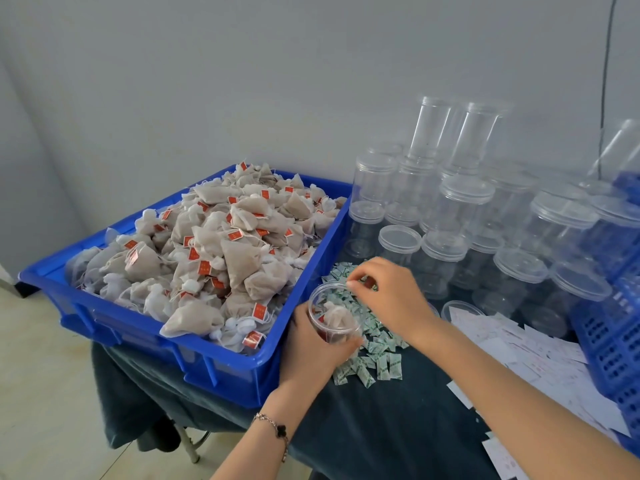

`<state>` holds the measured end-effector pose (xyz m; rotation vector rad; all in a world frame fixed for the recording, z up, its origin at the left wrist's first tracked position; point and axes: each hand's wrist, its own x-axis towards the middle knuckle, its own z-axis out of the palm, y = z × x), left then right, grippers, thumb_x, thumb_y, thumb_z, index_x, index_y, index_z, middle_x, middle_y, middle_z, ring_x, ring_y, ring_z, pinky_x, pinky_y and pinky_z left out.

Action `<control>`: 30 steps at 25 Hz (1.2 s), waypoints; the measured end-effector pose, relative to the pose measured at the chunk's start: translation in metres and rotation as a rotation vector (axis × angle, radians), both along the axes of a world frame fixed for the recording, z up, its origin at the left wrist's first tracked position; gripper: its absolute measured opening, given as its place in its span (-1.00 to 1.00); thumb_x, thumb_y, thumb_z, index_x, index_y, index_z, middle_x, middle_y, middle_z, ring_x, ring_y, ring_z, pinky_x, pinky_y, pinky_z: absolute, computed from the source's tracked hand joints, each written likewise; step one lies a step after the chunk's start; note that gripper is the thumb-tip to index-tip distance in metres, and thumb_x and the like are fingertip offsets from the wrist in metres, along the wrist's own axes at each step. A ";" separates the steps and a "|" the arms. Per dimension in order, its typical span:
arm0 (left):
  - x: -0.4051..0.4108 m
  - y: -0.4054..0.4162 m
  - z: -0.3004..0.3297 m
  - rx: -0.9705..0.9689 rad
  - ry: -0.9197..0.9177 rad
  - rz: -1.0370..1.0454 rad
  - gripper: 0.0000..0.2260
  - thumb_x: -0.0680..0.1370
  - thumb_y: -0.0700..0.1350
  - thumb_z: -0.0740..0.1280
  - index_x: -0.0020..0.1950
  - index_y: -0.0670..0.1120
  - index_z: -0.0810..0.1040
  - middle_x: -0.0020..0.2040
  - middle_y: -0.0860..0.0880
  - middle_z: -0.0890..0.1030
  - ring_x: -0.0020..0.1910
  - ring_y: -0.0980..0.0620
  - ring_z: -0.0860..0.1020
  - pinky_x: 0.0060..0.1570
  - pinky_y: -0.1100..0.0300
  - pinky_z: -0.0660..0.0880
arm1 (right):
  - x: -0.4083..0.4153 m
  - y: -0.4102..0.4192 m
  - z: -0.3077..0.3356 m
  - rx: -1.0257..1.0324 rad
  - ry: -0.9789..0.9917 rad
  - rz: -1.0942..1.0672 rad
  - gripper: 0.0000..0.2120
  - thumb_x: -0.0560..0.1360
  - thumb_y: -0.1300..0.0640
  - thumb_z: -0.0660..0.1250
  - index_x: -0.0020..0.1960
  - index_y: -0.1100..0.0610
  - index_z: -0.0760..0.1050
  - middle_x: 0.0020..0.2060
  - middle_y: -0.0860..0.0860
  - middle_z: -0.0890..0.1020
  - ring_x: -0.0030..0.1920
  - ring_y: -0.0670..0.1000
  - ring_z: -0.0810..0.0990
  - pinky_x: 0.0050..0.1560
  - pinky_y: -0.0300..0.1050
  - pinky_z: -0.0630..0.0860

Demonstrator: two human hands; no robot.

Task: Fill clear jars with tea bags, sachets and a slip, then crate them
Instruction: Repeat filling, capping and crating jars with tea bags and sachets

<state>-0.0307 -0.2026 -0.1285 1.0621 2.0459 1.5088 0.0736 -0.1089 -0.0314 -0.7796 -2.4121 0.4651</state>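
Clear round jar (pixel 333 315) gripped by left hand (pixel 313 344) holds pyramid tea bags.

arms: both bare, no sleeves showing anywhere
left hand (pixel 313 348): no rings I can spot
right hand (pixel 388 289): plain, no rings, no watch
bracelet (pixel 273 427): thin chain just behind the left hand, with a black clover charm

A blue tray (pixel 166 327) heaped with tea bags (pixel 207 251) walls off nine o'clock; stacked lidded jars (pixel 467 216) block twelve to two; a blue crate (pixel 609 341) closes three o'clock. Sachets (pixel 374 355) and paper slips (pixel 540 355) litter the centre, leaving bare dark cloth (pixel 398 427) open at six o'clock.
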 end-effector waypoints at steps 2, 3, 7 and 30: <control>0.010 0.004 0.008 0.004 0.047 -0.022 -0.16 0.08 0.26 0.56 0.27 0.10 0.34 0.17 0.19 0.47 0.16 0.15 0.50 0.14 0.14 0.53 | 0.023 0.011 0.012 0.041 0.037 -0.054 -0.96 0.49 0.16 0.37 -0.10 0.09 0.61 -0.22 -0.14 0.54 -0.25 -0.28 0.47 -0.19 -0.50 0.36; 0.017 0.006 0.011 -0.005 0.090 -0.058 -0.13 0.10 0.26 0.56 0.32 0.08 0.33 0.19 0.19 0.45 0.18 0.15 0.49 0.14 0.11 0.52 | 0.038 0.018 0.017 0.059 0.069 -0.108 -0.96 0.48 0.18 0.38 -0.12 0.11 0.61 -0.25 -0.13 0.54 -0.26 -0.26 0.48 -0.18 -0.52 0.34; 0.065 0.024 0.027 0.023 0.188 -0.213 -0.14 0.14 0.29 0.55 0.35 0.12 0.29 0.19 0.22 0.42 0.14 0.21 0.45 0.08 0.19 0.48 | 0.105 0.048 0.023 0.074 0.164 -0.393 -0.95 0.45 0.26 0.39 -0.17 0.17 0.61 -0.26 -0.05 0.55 -0.24 -0.05 0.50 -0.13 -0.31 0.35; 0.134 0.045 -0.004 -0.082 0.143 -0.336 -0.21 0.06 0.33 0.53 0.14 0.13 0.26 0.08 0.18 0.42 0.06 0.20 0.48 -0.06 0.29 0.43 | 0.180 0.040 -0.109 0.014 -0.725 -0.386 -0.68 0.47 0.11 0.35 0.21 0.08 0.45 0.11 0.00 0.56 0.07 0.00 0.54 0.00 -0.17 0.47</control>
